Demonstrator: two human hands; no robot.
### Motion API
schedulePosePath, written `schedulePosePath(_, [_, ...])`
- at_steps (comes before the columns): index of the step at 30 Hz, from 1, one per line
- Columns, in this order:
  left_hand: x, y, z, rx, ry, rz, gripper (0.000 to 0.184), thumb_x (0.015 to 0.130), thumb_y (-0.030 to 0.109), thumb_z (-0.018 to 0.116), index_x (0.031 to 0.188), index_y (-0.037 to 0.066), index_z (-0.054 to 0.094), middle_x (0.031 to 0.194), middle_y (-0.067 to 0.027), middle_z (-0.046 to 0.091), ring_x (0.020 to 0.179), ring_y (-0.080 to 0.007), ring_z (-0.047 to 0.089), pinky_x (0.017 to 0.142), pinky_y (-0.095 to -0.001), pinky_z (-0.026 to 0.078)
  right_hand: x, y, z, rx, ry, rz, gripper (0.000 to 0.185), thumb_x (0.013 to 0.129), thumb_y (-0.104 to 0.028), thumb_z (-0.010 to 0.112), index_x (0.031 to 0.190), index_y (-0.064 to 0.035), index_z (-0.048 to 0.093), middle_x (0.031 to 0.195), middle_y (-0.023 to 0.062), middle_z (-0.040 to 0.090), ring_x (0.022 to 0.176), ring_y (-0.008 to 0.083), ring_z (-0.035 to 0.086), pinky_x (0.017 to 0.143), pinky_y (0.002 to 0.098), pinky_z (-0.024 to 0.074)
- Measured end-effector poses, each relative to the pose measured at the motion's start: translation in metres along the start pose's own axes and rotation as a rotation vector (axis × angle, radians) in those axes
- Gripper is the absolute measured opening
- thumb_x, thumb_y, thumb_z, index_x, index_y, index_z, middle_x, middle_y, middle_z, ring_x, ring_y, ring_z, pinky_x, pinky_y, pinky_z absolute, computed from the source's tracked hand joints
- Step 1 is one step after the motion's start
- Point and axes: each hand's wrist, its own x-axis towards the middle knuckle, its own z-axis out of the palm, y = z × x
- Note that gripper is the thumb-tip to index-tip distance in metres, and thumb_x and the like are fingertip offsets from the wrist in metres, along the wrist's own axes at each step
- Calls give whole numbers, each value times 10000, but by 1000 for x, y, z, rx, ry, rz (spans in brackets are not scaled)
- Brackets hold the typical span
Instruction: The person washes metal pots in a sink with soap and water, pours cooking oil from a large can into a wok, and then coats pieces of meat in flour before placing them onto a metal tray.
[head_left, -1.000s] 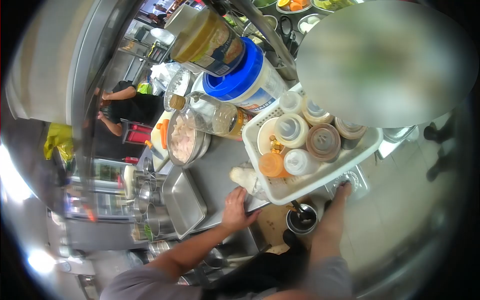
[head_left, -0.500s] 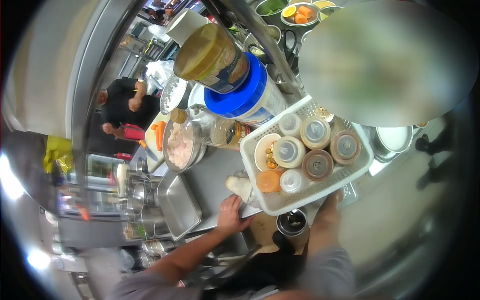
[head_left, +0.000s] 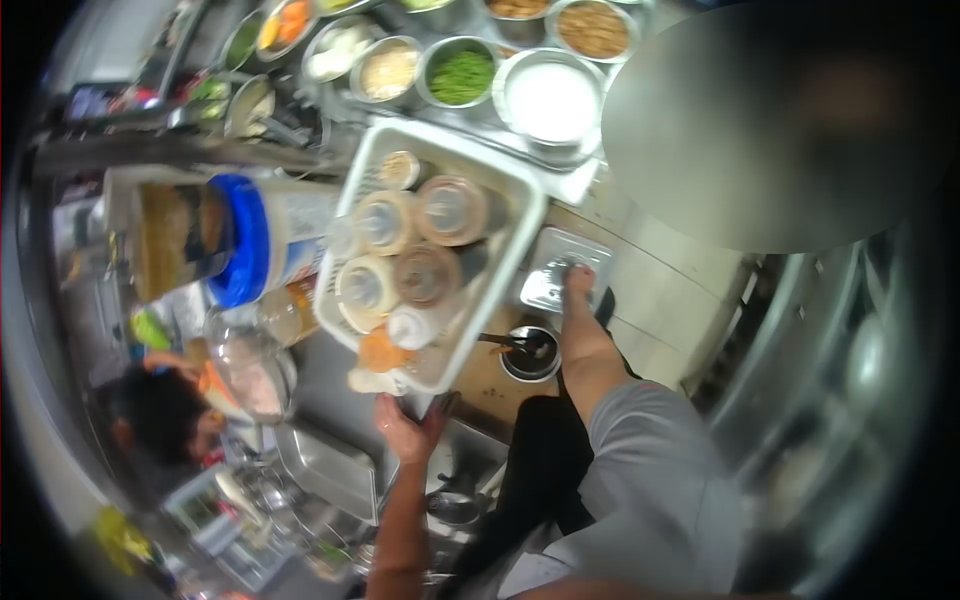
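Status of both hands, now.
Left hand: beside the white bundle; whether it grips cannot be told.
Right hand: closed, apparently holding the clear plastic container.

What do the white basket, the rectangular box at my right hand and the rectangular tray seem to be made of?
White basket: probably molded plastic, fairly matte, from its even white color and rounded rim. Box: likely clear plastic, glossy, from its bright glints and see-through look, though blur leaves this open. Tray: probably stainless steel, satin-finished, from its gray color and soft sheen.
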Motion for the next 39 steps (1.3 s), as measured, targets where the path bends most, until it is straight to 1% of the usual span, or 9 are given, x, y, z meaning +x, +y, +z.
schedulePosePath(1, [-3,-2,5,21,51,0,996,689,290,839,1440,-70,294,1378,-326,424,1273,-488,416,1079,-566,304,-34,-49,-22,-218,139,-280,193,911,-161,528,915,9,619,741,83,607,611,194,578,505,366,465])
schedulePosePath(4, [-3,11,-8,62,-14,-90,982,726,347,824,1449,-72,307,1412,-316,419,1309,-479,402,1091,-562,321,-52,-73,-45,-46,29,85,247,857,-155,586,1028,1,672,1001,172,704,974,314,661,903,393,501])
schedulePosePath(15, [-11,9,-16,12,167,141,892,850,426,711,1484,-59,314,1457,-277,426,1300,-457,441,1087,-550,359,-254,-384,-372,158,-480,257,302,877,-348,676,752,-74,672,795,56,594,747,175,498,673,347,402])
schedulePosePath(23, [-32,8,-25,4,339,372,632,918,406,632,1341,-38,479,1305,-254,540,1157,-457,528,991,-554,403,-402,-526,-608,266,-445,-127,527,882,-487,688,719,13,666,713,49,603,714,121,545,647,297,412])
schedulePosePath(26, [-35,66,-23,-479,-231,790,448,1010,321,526,1217,-73,581,1202,-243,612,1123,-398,570,992,-470,425,-452,-563,-677,334,-373,-314,550,878,-520,695,671,-14,629,607,18,532,590,91,489,543,275,376])
schedulePosePath(27, [-61,128,-51,-793,-587,442,470,1037,316,497,1220,-110,571,1220,-249,617,1165,-351,567,989,-433,444,-468,-581,-706,333,-389,-337,558,873,-529,701,651,-25,611,573,8,507,537,82,465,495,267,358])
schedulePosePath(30, [-78,235,19,-1353,-1076,396,505,1043,357,469,1404,3,484,1418,-151,511,1235,-309,543,1009,-420,465,-499,-584,-786,491,-396,-369,549,867,-527,711,630,-48,586,519,-6,465,454,77,406,422,273,295])
schedulePosePath(33, [-153,333,-130,-1705,-1487,-15,519,1045,339,457,1449,15,421,1450,-143,475,1241,-300,534,973,-407,494,-511,-573,-837,586,-272,-450,535,833,-526,738,646,-48,585,490,-9,409,420,81,342,404,283,214])
schedulePosePath(39, [-158,379,-53,-1219,-1612,167,370,1010,386,510,1211,85,588,1040,-60,655,777,-160,579,616,-294,480,-532,-549,-934,533,-160,-425,544,784,-537,748,620,-59,547,505,-9,370,424,109,299,430,316,194])
